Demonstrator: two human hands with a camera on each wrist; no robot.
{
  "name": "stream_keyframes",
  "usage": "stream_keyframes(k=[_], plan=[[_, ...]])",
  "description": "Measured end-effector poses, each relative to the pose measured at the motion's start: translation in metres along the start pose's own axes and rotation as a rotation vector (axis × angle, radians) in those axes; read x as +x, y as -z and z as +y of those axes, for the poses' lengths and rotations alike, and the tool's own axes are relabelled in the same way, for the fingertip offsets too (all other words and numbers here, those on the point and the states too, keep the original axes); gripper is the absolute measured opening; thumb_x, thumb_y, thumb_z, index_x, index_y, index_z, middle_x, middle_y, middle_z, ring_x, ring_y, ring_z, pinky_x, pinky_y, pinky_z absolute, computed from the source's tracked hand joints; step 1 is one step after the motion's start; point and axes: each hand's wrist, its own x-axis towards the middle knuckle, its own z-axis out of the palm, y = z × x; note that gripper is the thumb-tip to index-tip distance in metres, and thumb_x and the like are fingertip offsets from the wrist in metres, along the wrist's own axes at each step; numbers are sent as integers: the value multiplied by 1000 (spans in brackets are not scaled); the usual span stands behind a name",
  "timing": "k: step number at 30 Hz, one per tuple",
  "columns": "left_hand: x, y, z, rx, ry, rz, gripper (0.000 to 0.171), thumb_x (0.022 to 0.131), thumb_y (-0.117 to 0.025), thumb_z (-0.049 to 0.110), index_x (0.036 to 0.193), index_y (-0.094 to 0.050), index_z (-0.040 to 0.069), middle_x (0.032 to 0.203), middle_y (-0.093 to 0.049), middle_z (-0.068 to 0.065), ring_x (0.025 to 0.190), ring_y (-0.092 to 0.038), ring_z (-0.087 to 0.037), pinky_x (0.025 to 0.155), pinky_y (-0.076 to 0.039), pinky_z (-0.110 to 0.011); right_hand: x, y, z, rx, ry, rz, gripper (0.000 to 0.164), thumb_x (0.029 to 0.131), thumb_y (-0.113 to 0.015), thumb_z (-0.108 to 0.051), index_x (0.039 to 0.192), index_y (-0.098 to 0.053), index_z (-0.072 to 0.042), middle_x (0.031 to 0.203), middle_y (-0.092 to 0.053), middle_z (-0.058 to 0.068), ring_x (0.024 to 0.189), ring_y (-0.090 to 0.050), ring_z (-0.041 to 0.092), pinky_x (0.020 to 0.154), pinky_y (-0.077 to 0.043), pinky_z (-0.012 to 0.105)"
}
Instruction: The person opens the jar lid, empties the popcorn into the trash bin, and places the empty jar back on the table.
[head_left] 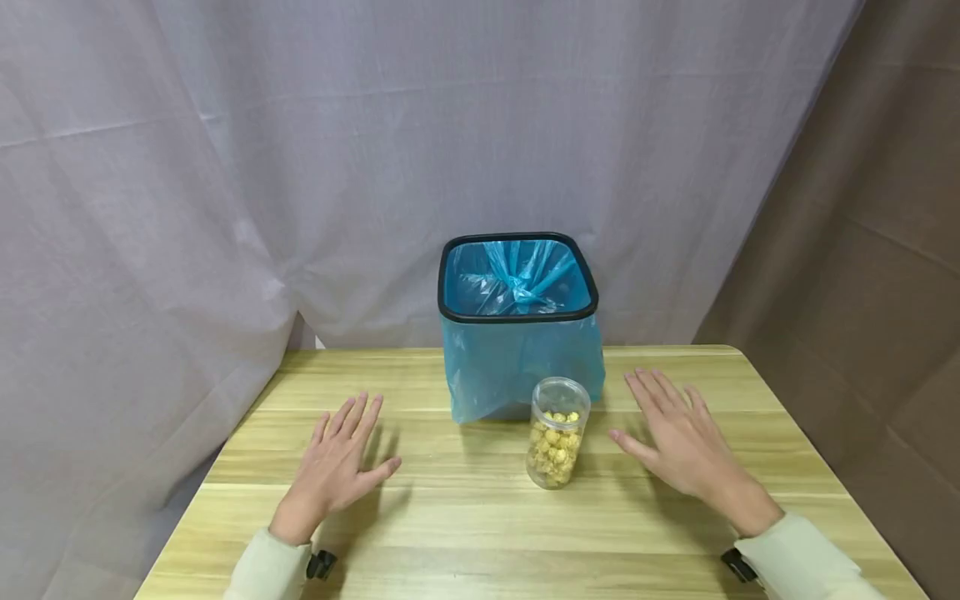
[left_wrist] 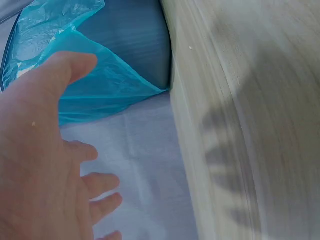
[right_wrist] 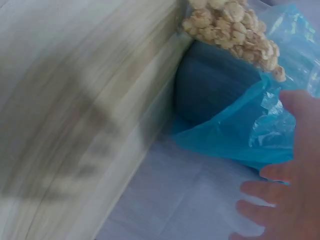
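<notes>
In the head view, a clear lidless-looking jar (head_left: 553, 446) partly filled with yellow popcorn stands on the wooden table, just in front of a bin (head_left: 517, 318) with a black rim and a blue plastic liner (head_left: 487, 367). The liner is knotted inside the bin. My left hand (head_left: 337, 462) hovers over the table left of the jar, fingers spread and holding nothing. To the jar's right, my right hand (head_left: 682, 446) is likewise spread and free, its thumb nearest the jar. The right wrist view shows the popcorn (right_wrist: 235, 30) close up beyond that hand.
The bin stands near the back edge of the table (head_left: 450, 533). Behind it hangs a grey curtain (head_left: 360, 167), and a brown curtain (head_left: 862, 250) drapes along the right side. Dark straps sit at both wrists, below pale sleeves (head_left: 273, 567).
</notes>
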Motion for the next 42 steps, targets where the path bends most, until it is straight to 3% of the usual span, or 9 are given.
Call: stream_keyframes(k=[3, 7, 12, 16, 24, 31, 38, 42], plan=[[1, 1, -1, -44, -10, 12, 93, 86, -50, 69, 156, -10, 22, 161, -22, -9, 146, -27, -35, 117, -19, -60, 4, 7, -2, 96, -4, 73, 83, 88, -60, -55, 152, -29, -13, 150, -41, 18, 136, -39, 41, 107, -30, 65], [0, 3, -4, -199, 16, 12, 91, 87, -55, 63, 155, -17, 18, 159, -29, -11, 143, -33, -36, 114, -29, -59, 7, 17, -6, 260, -14, 151, 76, 84, -71, -45, 145, -40, -12, 141, -52, 17, 128, -48, 40, 102, -38, 63], [2, 7, -4, -457, 74, -3, 82, 87, -62, 54, 153, -24, 26, 156, -35, -8, 141, -37, -36, 109, -35, -62, 10, 29, -9, 365, -17, 163, 69, 80, -76, -43, 139, -49, -19, 136, -58, 8, 122, -55, 32, 95, -45, 58], [5, 10, -2, -587, 44, 45, 75, 86, -67, 47, 149, -32, 26, 153, -41, -5, 139, -41, -34, 108, -36, -62, 14, 35, -10, 392, -8, 135, 68, 77, -78, -45, 136, -52, -24, 134, -60, 2, 117, -57, 27, 93, -47, 54], [7, 7, 12, -747, -35, 70, 73, 81, -76, 33, 144, -42, 16, 147, -48, -2, 137, -45, -27, 112, -36, -49, 20, 40, -19, 414, 2, 19, 76, 74, -76, -55, 138, -50, -23, 138, -57, 1, 120, -55, 28, 94, -47, 57], [7, 4, 36, -828, -70, 16, 73, 79, -78, 19, 142, -43, 14, 145, -50, -6, 136, -45, -31, 112, -35, -52, 25, 40, -27, 411, 29, 0, 79, 73, -77, -57, 137, -51, -19, 138, -56, 0, 120, -55, 26, 95, -47, 56], [10, -14, 50, -874, -113, -59, 74, 79, -78, 33, 142, -43, 19, 144, -50, 1, 137, -46, -22, 113, -36, -48, 30, 34, -36, 420, 44, -16, 80, 72, -77, -58, 138, -50, -21, 140, -55, -1, 122, -55, 26, 96, -47, 57], [12, -21, 61, -915, -133, -98, 74, 79, -78, 33, 142, -43, 18, 144, -51, 0, 137, -45, -24, 114, -34, -49, 32, 29, -41, 423, 57, -18, 81, 71, -76, -60, 137, -50, -21, 140, -54, -2, 123, -55, 26, 97, -47, 57]])
